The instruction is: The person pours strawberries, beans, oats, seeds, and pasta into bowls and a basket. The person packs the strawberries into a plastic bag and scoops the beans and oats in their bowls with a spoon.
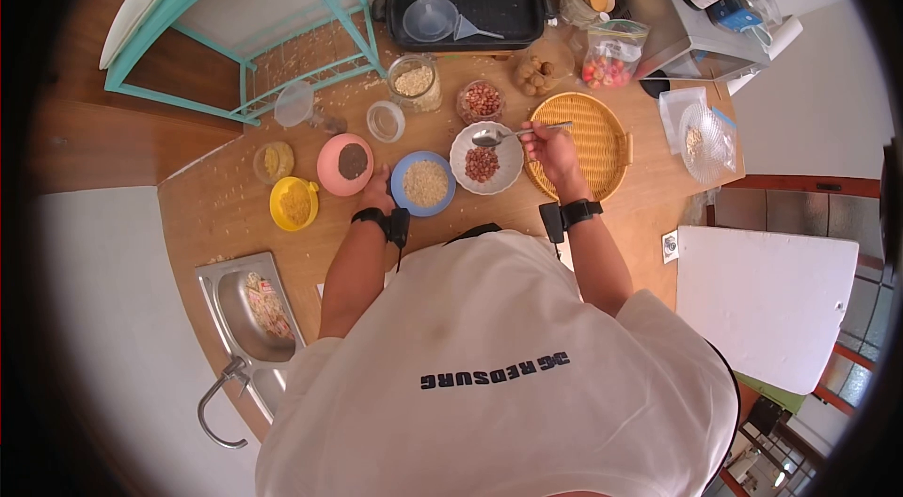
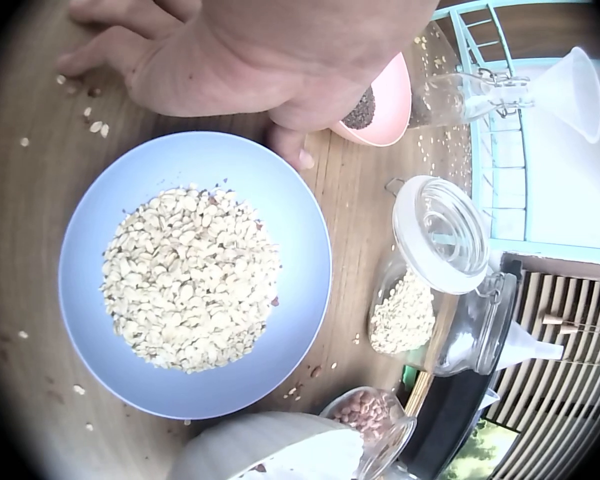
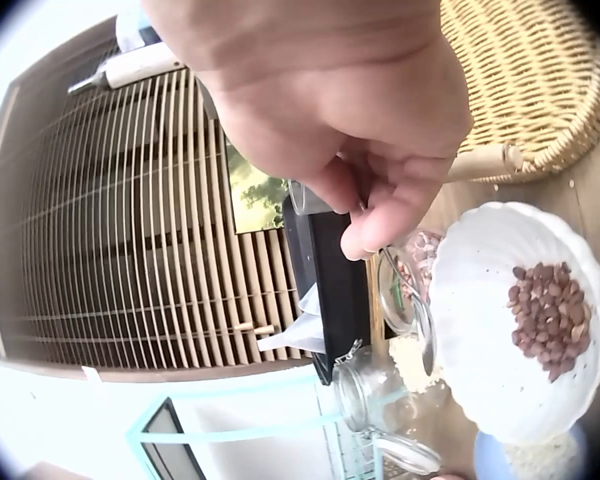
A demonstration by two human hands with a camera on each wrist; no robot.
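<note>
- The spoon [image 1: 513,134] in the right hand [image 1: 550,151] is polished metal, glinting.
- The white bowl [image 1: 486,157] looks like glossy glazed ceramic, with matt brown peanuts inside.
- The blue bowl [image 2: 195,275] at the left hand [image 2: 250,50] is smooth with a soft sheen; its flakes are dry and rough.
- At 3 o'clock of the white bowl, the tray [image 1: 583,144] is woven cane, ribbed.
- The tabletop [image 1: 226,205] is matt wood.
- The jar [image 2: 435,275] is clear, shiny glass.

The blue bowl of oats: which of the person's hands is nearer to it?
Left. The left hand rests at the rim of the blue bowl; the right hand holds a spoon above the white bowl.
</note>
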